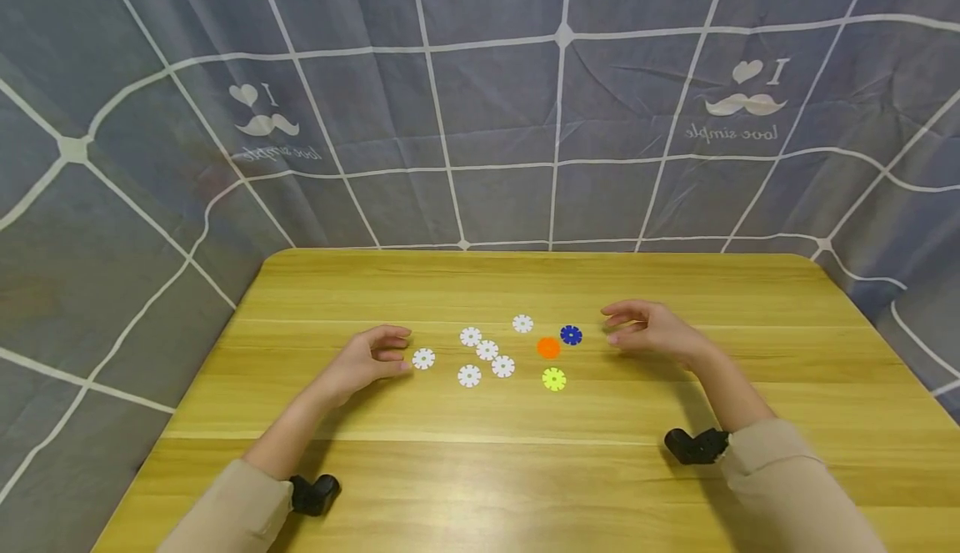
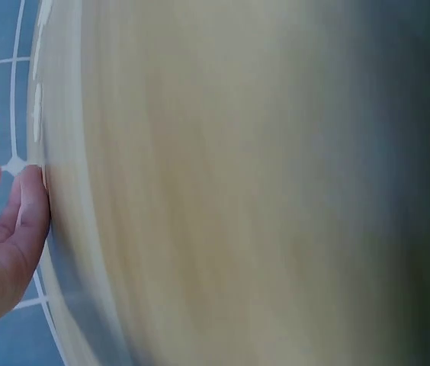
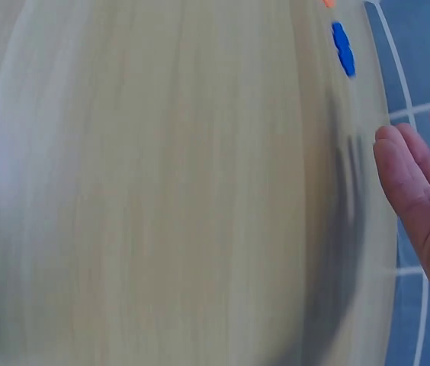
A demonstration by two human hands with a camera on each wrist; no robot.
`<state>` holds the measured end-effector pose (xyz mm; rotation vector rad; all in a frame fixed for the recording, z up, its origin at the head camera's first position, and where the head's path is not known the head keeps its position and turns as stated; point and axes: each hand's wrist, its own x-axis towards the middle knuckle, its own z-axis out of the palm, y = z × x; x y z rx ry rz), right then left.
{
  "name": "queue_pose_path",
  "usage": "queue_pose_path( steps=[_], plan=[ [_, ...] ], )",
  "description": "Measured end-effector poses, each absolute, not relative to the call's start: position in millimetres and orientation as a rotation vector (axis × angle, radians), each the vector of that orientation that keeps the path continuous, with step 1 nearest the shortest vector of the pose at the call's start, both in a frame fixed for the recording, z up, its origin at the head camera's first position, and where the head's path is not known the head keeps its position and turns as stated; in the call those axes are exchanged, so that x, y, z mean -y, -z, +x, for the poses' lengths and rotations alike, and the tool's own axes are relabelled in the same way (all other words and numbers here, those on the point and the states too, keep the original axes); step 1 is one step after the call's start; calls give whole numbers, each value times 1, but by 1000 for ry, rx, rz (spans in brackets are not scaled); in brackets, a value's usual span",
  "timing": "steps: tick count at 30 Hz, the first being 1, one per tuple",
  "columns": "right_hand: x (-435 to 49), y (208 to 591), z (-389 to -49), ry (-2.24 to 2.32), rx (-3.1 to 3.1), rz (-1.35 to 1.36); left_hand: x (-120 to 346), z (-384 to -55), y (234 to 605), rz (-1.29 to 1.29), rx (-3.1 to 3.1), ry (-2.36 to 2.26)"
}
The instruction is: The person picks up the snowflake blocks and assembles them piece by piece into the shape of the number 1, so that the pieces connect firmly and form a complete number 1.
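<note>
Several flat, notched plastic discs lie on the wooden table (image 1: 420,470). In the head view the white ones form a loose group, among them a white disc (image 1: 423,359) at the left and another white disc (image 1: 522,324) farther back. To their right lie an orange disc (image 1: 548,348), a blue disc (image 1: 571,335) and a yellow-green disc (image 1: 554,379). My left hand (image 1: 367,361) is nearest the leftmost white disc, its fingers loosely bent and holding nothing. Just right of the blue disc hovers my right hand (image 1: 648,328), also holding nothing, with thumb and fingers apart.
A grey curtain (image 1: 502,119) with white lines hangs behind the table and along both sides. Each wrist wears a black mount, the left mount (image 1: 315,495) and the right mount (image 1: 696,446). The table's far edge (image 1: 525,251) meets the curtain.
</note>
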<state>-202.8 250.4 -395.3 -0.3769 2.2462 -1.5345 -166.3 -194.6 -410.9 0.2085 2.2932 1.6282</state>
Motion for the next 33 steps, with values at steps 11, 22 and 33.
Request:
queue_pose_path(
  steps=[11, 22, 33],
  plan=[
    [-216, 404, -217, 1437, -2325, -357, 177, -174, 410, 262, -2411, -1501],
    [-192, 408, -220, 1223, -2509, -374, 161, -177, 408, 295, -2621, -1220],
    [-185, 410, -219, 1136, -2605, -265, 155, -177, 408, 297, -2688, -1136]
  ],
)
